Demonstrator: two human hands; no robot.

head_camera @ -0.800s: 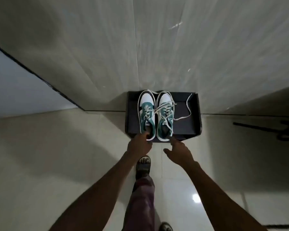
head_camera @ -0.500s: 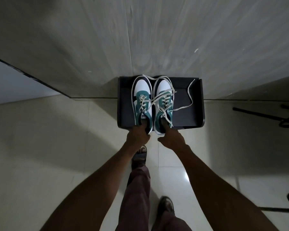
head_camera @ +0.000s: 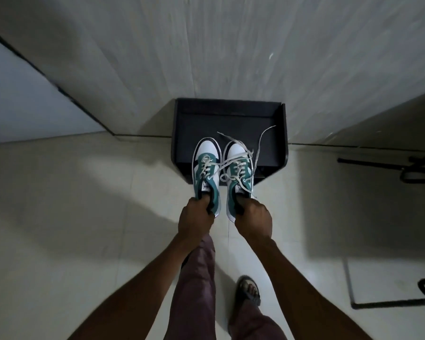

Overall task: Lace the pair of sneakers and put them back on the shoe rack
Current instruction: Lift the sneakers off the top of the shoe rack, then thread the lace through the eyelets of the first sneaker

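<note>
A home, likely an entry or hallway: pale glossy floor tiles [head_camera: 84, 241] under the hands [head_camera: 225, 217], a grey panelled wall [head_camera: 255, 57] beyond them, and a low black shoe rack [head_camera: 231, 119] set against that wall. To the right of the hands lie dark metal frames [head_camera: 383, 165]. The person wears sandals [head_camera: 248, 290].

Two sneakers side by side at the front edge of the shoe rack, one in each hand.

The shoe rack [head_camera: 231, 123] stands on the floor [head_camera: 84, 217] against the wall [head_camera: 231, 45]. The left sneaker [head_camera: 206, 168] and right sneaker [head_camera: 238, 173] sit close together, toes over the rack's top, heels past its front edge. The left hand [head_camera: 194, 220] grips the left heel, the right hand [head_camera: 254, 220] the right heel. Loose laces [head_camera: 260, 143] trail from the right sneaker across the rack. Below the hands, a sandalled foot [head_camera: 249, 290] stands on the floor.
</note>
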